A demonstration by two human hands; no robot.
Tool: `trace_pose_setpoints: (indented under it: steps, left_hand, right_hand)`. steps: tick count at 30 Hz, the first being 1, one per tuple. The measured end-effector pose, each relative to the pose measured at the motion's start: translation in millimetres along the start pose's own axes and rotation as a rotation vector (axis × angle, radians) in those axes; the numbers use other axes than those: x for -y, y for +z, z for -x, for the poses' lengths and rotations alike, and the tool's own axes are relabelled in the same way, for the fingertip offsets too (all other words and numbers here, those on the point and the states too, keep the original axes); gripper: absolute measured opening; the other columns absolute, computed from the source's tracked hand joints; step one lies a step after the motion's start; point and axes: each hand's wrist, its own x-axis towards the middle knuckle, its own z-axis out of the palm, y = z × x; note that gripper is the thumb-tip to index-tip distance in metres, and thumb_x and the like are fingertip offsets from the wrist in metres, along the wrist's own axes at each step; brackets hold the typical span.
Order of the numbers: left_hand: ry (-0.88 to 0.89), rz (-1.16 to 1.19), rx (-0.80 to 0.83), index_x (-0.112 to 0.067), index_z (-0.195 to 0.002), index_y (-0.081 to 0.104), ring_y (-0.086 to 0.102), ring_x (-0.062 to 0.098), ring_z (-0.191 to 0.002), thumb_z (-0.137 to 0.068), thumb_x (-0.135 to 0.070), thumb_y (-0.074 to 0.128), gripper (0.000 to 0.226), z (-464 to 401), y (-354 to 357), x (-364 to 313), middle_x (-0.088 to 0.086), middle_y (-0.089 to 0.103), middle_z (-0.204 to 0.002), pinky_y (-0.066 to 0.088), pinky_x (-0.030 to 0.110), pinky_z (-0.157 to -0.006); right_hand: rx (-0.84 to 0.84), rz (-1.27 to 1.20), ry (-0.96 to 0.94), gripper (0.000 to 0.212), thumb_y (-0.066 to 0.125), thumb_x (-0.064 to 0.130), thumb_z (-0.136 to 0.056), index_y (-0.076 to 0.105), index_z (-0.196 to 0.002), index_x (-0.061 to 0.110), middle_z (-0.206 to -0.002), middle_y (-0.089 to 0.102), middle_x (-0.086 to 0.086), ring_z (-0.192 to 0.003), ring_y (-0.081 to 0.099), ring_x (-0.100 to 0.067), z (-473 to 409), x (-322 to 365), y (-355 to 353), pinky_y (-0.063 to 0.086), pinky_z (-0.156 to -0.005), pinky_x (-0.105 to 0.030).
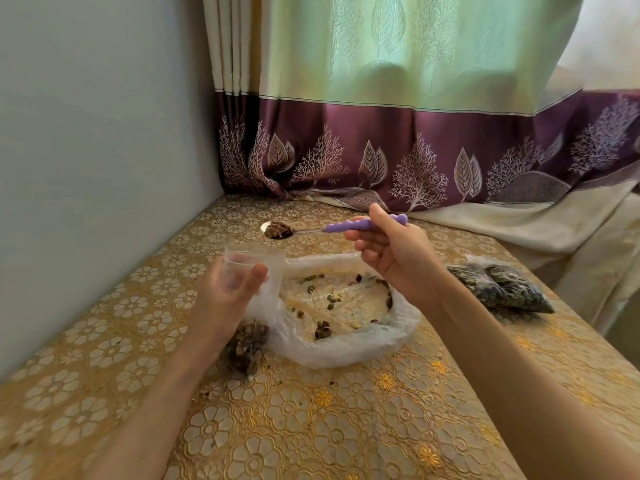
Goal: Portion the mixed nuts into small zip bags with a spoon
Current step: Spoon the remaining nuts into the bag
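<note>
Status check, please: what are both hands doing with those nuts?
Right hand grips loaded spoon. Left hand holds open small zip bag. Big bag nearly empty. Nothing between.

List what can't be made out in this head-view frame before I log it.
- Small zip bag in the left hand: motion-blurred in the head view; whether its mouth is open is unclear.
- Filled bag: partly hidden behind the left forearm.
- Dark bags at right: contents too small and blurred to identify.
- Spoon in the right hand: the fingers cover part of the handle.
</note>
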Motion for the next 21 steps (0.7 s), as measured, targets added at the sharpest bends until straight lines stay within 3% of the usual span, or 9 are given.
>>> trace_pose_setpoints:
  steps: [3, 6, 13, 18, 21]
  left_hand:
    - [0.010, 0.001, 0.001, -0.016, -0.109, 0.054, 0.065, 0.001, -0.072, -0.040, -0.093, 0.050, 0.104, 0.8, 0.2, 0.0, -0.004, 0.069, -0.090, 0.052, 0.026, -0.069]
    - [-0.008, 0.026, 0.003, -0.017, -0.106, 0.055, 0.066, 0.001, -0.072, -0.038, -0.092, 0.052, 0.101, 0.2, -0.4, 1.8, -0.003, 0.068, -0.091, 0.051, 0.026, -0.070]
    - [-0.003, 0.052, 0.001, -0.015, -0.106, 0.052, 0.067, 0.002, -0.068, -0.039, -0.091, 0.054, 0.102, 0.0, 0.4, 0.1, -0.001, 0.068, -0.088, 0.050, 0.013, -0.054]
    - [-0.007, 0.054, 0.016, -0.024, -0.108, 0.049, 0.068, 0.010, -0.069, -0.040, -0.091, 0.053, 0.096, -0.7, -0.3, 3.1, -0.001, 0.069, -0.091, 0.053, 0.022, -0.058]
    - [-0.006, 0.040, 0.009, -0.022, -0.110, 0.050, 0.065, 0.008, -0.064, -0.040, -0.092, 0.052, 0.099, -0.1, -0.2, 2.8, -0.002, 0.069, -0.087, 0.053, 0.021, -0.056]
  right_hand:
    - [0.095, 0.098, -0.041, 0.042, 0.048, 0.029, -0.098, 0.073, -0.071, 0.009, -0.092, 0.074, -0.012, -0.059, 0.062, -0.006, 8.0, 3.4, 11.8, 0.049, -0.051, -0.013]
    - [0.147, 0.175, -0.084, 0.029, 0.049, 0.024, -0.098, 0.065, -0.087, 0.004, -0.090, 0.075, -0.010, -0.061, 0.062, -0.009, 13.7, 3.7, 20.5, 0.048, -0.051, -0.015]
    - [0.158, 0.180, -0.097, 0.019, 0.050, 0.014, -0.096, 0.063, -0.096, 0.001, -0.079, 0.074, -0.005, -0.062, 0.062, -0.011, 20.6, 12.2, 17.4, 0.046, -0.050, -0.017]
    - [-0.070, 0.046, -0.135, 0.031, 0.049, 0.028, -0.097, 0.062, -0.085, 0.003, -0.075, 0.073, -0.009, -0.058, 0.058, -0.011, 20.3, 11.3, 1.1, 0.047, -0.052, -0.018]
    - [-0.189, 0.114, -0.120, 0.035, 0.047, 0.031, -0.098, 0.061, -0.080, 0.005, -0.074, 0.073, -0.011, -0.053, 0.054, -0.010, 22.8, 6.7, -13.9, 0.043, -0.048, -0.017]
